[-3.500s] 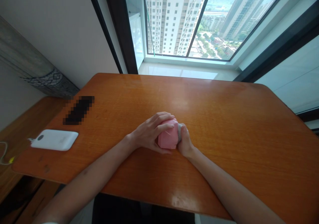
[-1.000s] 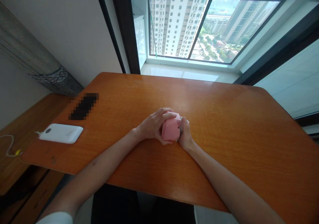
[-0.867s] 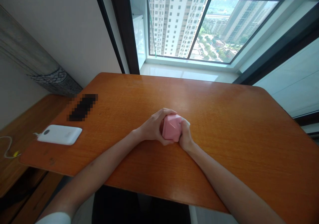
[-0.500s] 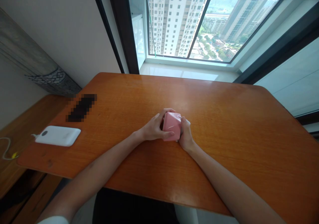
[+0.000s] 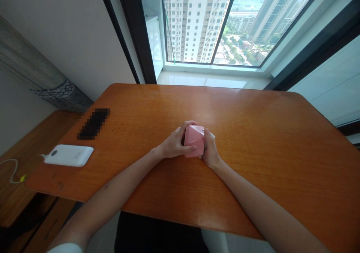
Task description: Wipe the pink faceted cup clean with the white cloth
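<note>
Fingers (image 5: 191, 148) of the left hand (image 5: 172, 145) are curled around a faceted pink block (image 5: 194, 138), thumb flat across its near face, so it's sitting right inside that grip. Right hand (image 5: 210, 153) has it pinched from the other side, though only 1 thumb really shows there. Block's around mid-counter (image 5: 261, 144), between the left and right edges; can't tell if it's touching down.

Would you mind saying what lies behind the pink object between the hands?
Beyond the pink object, the tabletop runs toward the window. Anything directly behind the object is hidden by it, the left hand and the right hand.
</note>
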A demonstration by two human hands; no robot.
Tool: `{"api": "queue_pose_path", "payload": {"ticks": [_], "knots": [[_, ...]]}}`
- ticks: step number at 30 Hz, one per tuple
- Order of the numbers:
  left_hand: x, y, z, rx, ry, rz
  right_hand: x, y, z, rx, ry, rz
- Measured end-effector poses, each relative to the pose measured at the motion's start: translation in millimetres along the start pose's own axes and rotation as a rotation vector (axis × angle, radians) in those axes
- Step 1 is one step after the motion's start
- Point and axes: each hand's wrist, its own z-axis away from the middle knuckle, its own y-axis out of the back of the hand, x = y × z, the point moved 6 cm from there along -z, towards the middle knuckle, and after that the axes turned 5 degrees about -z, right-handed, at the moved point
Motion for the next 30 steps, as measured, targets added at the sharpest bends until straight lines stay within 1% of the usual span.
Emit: {"api": "queue_pose_path", "payload": {"ticks": [6, 11, 13, 15, 16, 17, 19, 21, 24, 27, 29, 30], "knots": [[3, 1, -1, 0.008, 0.019, -0.026, 1, 0, 0, -0.013, -0.012, 0.016], [-2, -1, 2, -0.006, -0.002, -0.061, -3, -2, 1, -0.006, -0.006, -0.009], [1, 2, 5, 0.02, -0.096, -0.111, -3, -3, 2, -0.003, -0.031, -0.037], [9, 9, 9, 0.061, -0.268, -0.209, -2, -4, 2, -0.009, -0.069, -0.057], [15, 12, 12, 0.057, -0.363, -0.29, -2, -5, 2, -0.013, -0.083, -0.064], [19, 13, 15, 0.032, -0.445, -0.389, -2, -6, 2, -0.017, -0.092, -0.07], [22, 14, 20, -0.058, -0.533, -0.613, -2, -7, 2, -0.017, -0.097, -0.083], [22, 17, 23, -0.096, -0.547, -0.773, -3, -7, 2, -0.015, -0.093, -0.086], [22, 21, 24, -0.057, -0.549, -0.825, -2, -7, 1, -0.021, -0.095, -0.074], [25, 20, 23, 0.008, -0.527, -0.742, -3, -8, 0, -0.02, -0.078, -0.079], [26, 19, 21, 0.032, -0.475, -0.63, -4, -7, -1, -0.007, -0.035, -0.071], [25, 19, 19, 0.041, -0.427, -0.558, -4, -6, -1, 0.002, -0.015, -0.058]]}}
